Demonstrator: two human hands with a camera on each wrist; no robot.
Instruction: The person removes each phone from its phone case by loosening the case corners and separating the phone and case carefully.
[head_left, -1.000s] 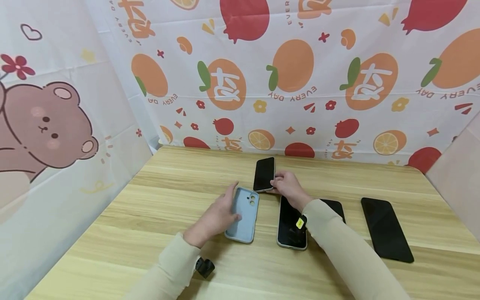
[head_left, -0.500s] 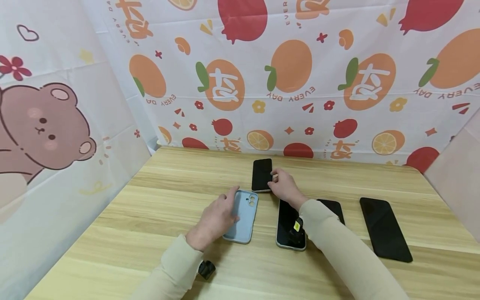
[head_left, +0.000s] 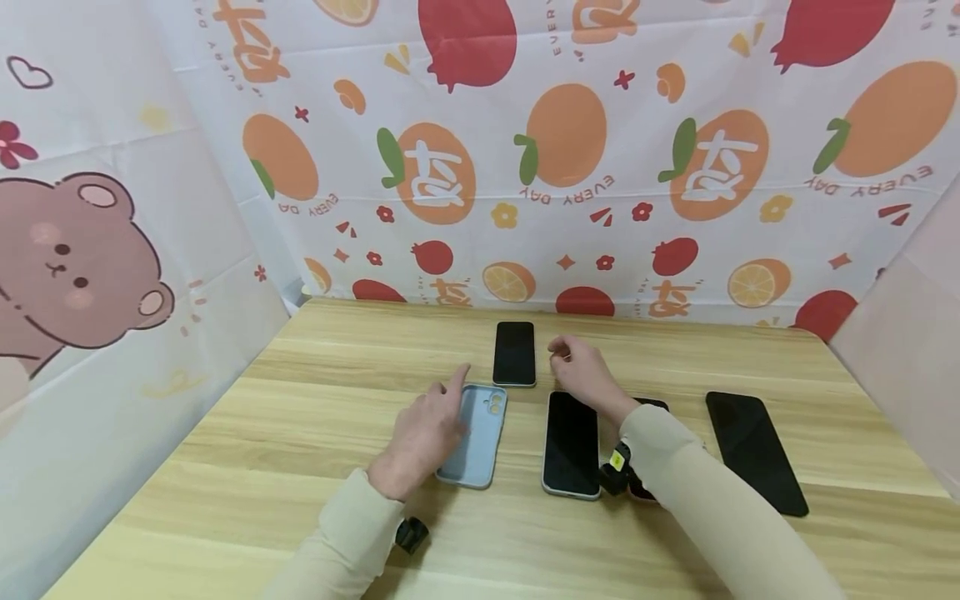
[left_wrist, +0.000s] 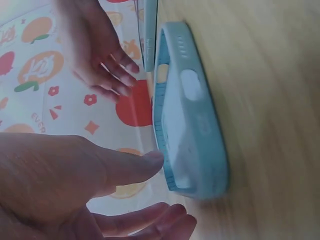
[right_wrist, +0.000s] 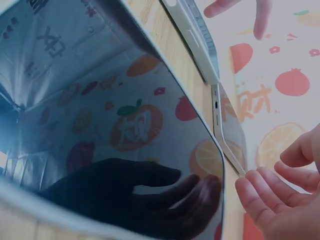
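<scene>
A light blue phone case [head_left: 480, 437] lies on the table with its hollow side up and its camera cutout at the far end. My left hand [head_left: 416, 429] hovers at its left side, index finger stretched forward. In the left wrist view the thumb [left_wrist: 142, 167] comes right to the rim of the case, with the other fingers apart from it. Beyond the case, a dark phone [head_left: 514, 354] rests screen up near the back. To the right of this phone is my right hand [head_left: 585, 371], fingers loosely bent and holding nothing.
A larger phone [head_left: 572, 446] lies below my right hand. Beside it, another phone [head_left: 648, 405] is partly covered by my right sleeve. A long dark phone [head_left: 753, 450] lies farther right. Patterned cloth [head_left: 570, 167] hangs behind the wooden table [head_left: 300, 467].
My right hand has let go of the back phone and drawn off to the right; that phone now lies flat and straighter. My left hand stays beside the case, its index finger now straighter.
</scene>
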